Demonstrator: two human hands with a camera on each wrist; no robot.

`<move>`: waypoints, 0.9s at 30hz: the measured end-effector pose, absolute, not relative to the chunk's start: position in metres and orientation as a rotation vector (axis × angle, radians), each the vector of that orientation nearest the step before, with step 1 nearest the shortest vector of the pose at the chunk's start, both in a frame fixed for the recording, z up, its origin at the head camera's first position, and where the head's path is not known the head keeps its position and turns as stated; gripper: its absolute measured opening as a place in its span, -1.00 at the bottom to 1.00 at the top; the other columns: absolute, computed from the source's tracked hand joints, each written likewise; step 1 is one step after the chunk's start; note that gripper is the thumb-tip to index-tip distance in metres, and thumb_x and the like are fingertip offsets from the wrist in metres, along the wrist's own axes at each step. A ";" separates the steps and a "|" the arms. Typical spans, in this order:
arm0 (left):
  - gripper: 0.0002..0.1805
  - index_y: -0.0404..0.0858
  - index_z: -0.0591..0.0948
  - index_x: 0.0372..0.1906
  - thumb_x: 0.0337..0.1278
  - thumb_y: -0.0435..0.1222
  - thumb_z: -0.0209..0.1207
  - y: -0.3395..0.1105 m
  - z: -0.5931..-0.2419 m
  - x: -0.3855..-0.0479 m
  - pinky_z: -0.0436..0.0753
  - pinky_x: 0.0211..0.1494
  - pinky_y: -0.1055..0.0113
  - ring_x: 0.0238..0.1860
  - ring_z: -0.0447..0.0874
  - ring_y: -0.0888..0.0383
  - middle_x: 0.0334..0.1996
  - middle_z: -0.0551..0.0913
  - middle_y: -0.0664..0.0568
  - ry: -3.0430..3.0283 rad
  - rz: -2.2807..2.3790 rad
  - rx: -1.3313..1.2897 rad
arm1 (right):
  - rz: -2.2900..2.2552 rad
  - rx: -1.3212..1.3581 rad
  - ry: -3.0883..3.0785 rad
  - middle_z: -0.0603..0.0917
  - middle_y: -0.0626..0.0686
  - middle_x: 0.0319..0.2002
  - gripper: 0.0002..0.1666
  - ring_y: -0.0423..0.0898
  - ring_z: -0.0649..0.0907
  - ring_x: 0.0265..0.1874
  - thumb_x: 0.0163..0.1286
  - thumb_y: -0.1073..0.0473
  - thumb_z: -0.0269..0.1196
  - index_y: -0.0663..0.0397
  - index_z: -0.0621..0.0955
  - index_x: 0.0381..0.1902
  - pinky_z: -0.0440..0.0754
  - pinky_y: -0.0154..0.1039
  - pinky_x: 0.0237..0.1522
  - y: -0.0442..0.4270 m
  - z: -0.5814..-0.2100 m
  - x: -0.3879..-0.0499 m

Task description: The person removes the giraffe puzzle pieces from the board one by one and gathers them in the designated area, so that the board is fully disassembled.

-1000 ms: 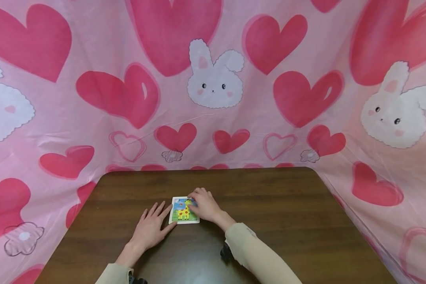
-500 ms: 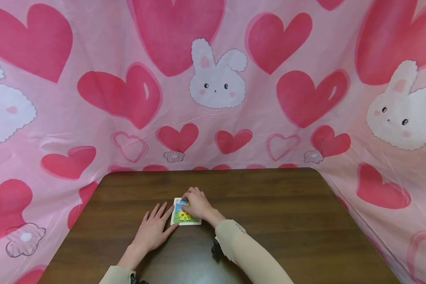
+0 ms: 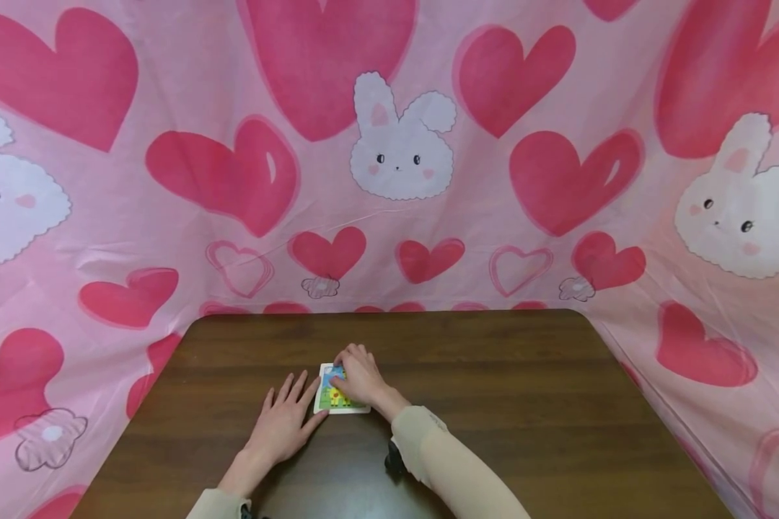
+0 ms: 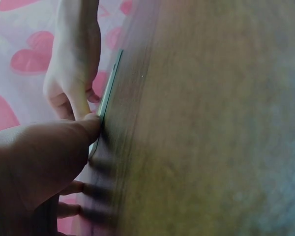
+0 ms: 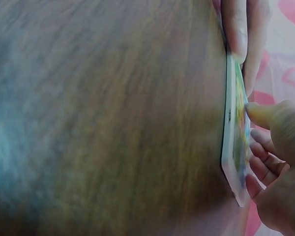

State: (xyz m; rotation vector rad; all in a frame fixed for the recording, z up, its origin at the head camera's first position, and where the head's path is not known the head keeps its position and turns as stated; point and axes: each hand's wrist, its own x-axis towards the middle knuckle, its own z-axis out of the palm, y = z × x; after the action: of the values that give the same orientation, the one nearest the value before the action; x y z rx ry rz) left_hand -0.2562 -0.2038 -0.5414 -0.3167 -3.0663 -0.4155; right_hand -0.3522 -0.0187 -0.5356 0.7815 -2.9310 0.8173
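Observation:
A small white-edged board [image 3: 323, 405] with a giraffe picture lies flat on the table. My left hand [image 3: 278, 427] rests with fingers spread at its left side, the thumb at the lower left corner; in the left wrist view the thumb of that hand [image 4: 44, 157] meets the board's edge [image 4: 107, 96]. Over the picture's upper right part is my right hand [image 3: 362, 382], hiding some of the giraffe. The right wrist view has this hand [image 5: 287, 152] with bent fingers, its thumb touching the picture side of the board [image 5: 227, 123]. No loose piece shows between thumb and fingers.
The brown wooden table [image 3: 493, 389] extends around the board on all sides. Behind it and at both sides hangs a pink cloth [image 3: 415, 216] with hearts and white rabbits. A dark wrist device [image 3: 394, 461] is at the right sleeve.
My right hand has moved left over the picture, covering more of the giraffe. The left hand stays beside the board, and the whole view has shifted slightly.

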 end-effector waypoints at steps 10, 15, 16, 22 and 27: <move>-0.24 -0.13 0.45 0.66 0.56 0.14 0.23 -0.205 -0.544 -0.258 0.29 0.59 -0.56 0.69 0.30 -0.40 0.67 0.39 -0.28 -3.057 -0.409 -0.312 | 0.666 0.773 -2.886 0.65 -0.01 0.03 -0.67 -0.06 0.56 0.08 0.53 -0.04 0.47 0.04 0.74 0.05 0.52 -0.17 0.13 -0.022 -0.538 -0.347; -0.24 -0.12 0.46 0.66 0.56 0.13 0.24 -0.205 -0.545 -0.257 0.29 0.60 -0.54 0.69 0.30 -0.39 0.66 0.40 -0.27 -3.050 -0.410 -0.318 | 0.549 0.785 -2.842 0.65 -0.02 0.00 -0.65 -0.06 0.57 0.05 0.49 -0.07 0.50 0.06 0.76 -0.01 0.52 -0.17 0.09 -0.025 -0.538 -0.343; -0.25 -0.12 0.46 0.65 0.56 0.13 0.24 -0.205 -0.545 -0.256 0.29 0.60 -0.54 0.69 0.31 -0.39 0.66 0.41 -0.27 -3.047 -0.414 -0.317 | 0.553 0.780 -2.843 0.64 -0.02 0.00 -0.63 -0.06 0.56 0.04 0.48 -0.08 0.51 0.07 0.75 -0.01 0.52 -0.17 0.09 -0.026 -0.538 -0.343; -0.25 -0.14 0.47 0.65 0.56 0.12 0.23 -0.204 -0.545 -0.254 0.29 0.59 -0.55 0.68 0.31 -0.40 0.65 0.41 -0.28 -3.036 -0.438 -0.323 | 0.569 0.729 -2.880 0.60 -0.01 -0.04 -0.57 -0.06 0.50 -0.03 0.47 -0.13 0.51 0.06 0.67 -0.02 0.43 -0.21 0.01 -0.029 -0.537 -0.344; -0.25 -0.13 0.47 0.64 0.55 0.12 0.24 -0.205 -0.544 -0.255 0.31 0.58 -0.56 0.67 0.33 -0.40 0.64 0.43 -0.28 -3.023 -0.438 -0.322 | 0.629 0.721 -2.869 0.61 -0.01 -0.04 -0.56 -0.06 0.50 -0.02 0.45 -0.11 0.52 0.04 0.64 0.01 0.41 -0.21 0.01 -0.029 -0.538 -0.346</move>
State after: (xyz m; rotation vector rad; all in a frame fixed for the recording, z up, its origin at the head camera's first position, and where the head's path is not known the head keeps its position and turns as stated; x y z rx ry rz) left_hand -0.2546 -0.2048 -0.5445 -0.3224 -3.0229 -0.4377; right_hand -0.3456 -0.0290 -0.5376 0.7212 -2.8693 0.6294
